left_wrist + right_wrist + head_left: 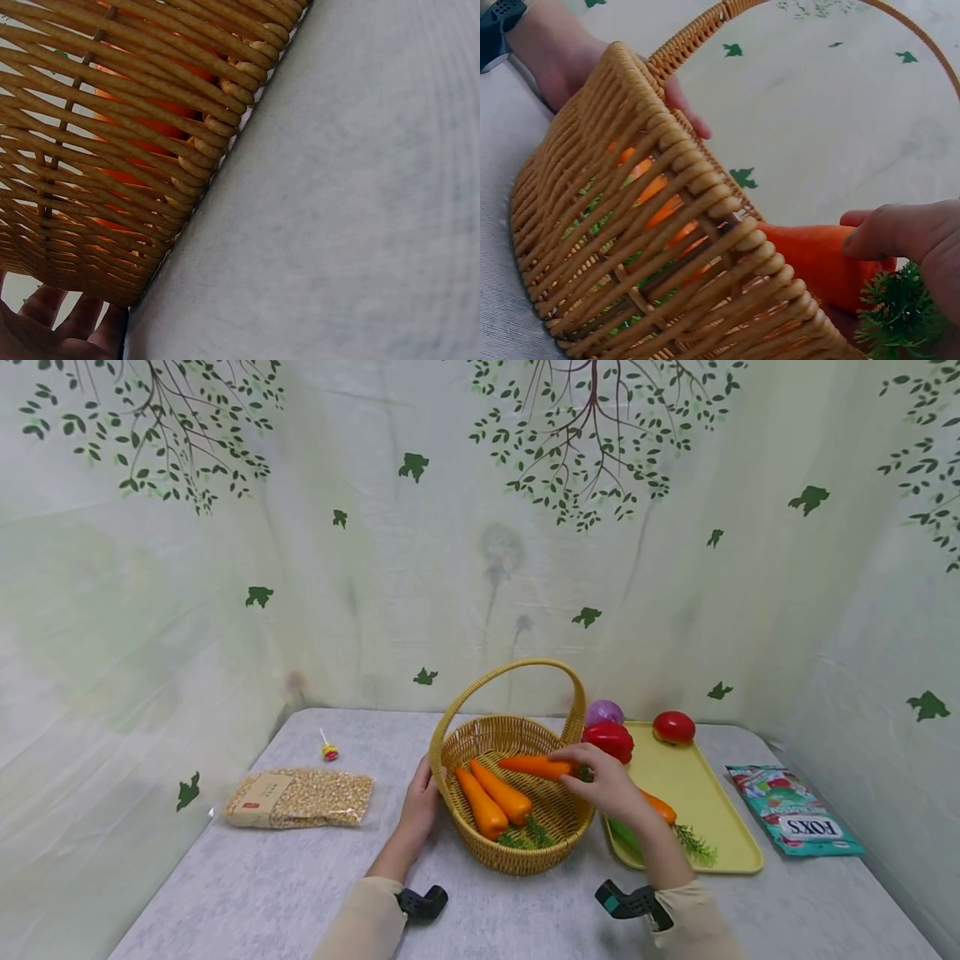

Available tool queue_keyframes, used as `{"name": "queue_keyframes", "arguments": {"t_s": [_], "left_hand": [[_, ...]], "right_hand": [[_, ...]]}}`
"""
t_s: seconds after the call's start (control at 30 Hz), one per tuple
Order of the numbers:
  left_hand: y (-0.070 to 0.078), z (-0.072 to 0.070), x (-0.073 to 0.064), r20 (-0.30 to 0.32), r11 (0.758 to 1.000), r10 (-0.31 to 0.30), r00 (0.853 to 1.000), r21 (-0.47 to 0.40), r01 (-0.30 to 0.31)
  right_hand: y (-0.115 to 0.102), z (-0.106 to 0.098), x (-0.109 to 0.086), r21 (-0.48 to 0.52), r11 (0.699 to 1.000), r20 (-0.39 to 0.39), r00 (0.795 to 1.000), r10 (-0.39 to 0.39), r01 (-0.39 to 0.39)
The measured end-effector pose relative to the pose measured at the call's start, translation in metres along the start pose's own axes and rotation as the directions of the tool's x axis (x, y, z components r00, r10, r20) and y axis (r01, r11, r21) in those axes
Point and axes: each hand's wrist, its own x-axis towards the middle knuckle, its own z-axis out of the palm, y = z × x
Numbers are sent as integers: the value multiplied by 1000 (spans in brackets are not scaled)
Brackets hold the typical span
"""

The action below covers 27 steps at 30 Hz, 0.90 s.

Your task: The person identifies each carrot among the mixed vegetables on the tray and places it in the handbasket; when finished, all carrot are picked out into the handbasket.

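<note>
A wicker basket [517, 858] with a tall arched handle stands mid-table, two orange carrots [480, 806] with green tops lying inside. My left hand [418, 810] holds its left side, fingers along the outer wall and a little skin showing at the rim. Over the basket's right side, my right hand [603, 777] pinches another carrot [534, 766] near its leafy end, the tip pointing left. In the right wrist view this carrot [817, 259] is partly behind the near rim, thumb on top. The left wrist view shows woven wall [112, 142] and several fingers [79, 319] below it.
A yellow tray [686, 777] on the right bears a carrot [660, 807], a green item [624, 835] and a tomato [673, 727]. Nearby are a red pepper [609, 741], purple onion [604, 712] and FOX'S bag [795, 810]. Left lie a grain bag [300, 797] and lollipop [329, 750].
</note>
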Motion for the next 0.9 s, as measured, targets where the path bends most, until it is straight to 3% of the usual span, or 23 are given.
{"name": "queue_keyframes", "arguments": {"t_s": [0.27, 0.63, 0.9], "left_hand": [[0, 0, 3, 1, 1000, 2, 1000, 3, -2], [0, 0, 1, 1, 1000, 7, 1000, -8, -7], [-5, 0, 3, -1, 1000, -7, 1000, -8, 7]], "right_hand": [[0, 8, 5, -46, 999, 19, 1000, -5, 5], [-9, 21, 13, -156, 986, 28, 998, 56, -51], [-11, 25, 20, -183, 982, 83, 995, 62, -46]]}}
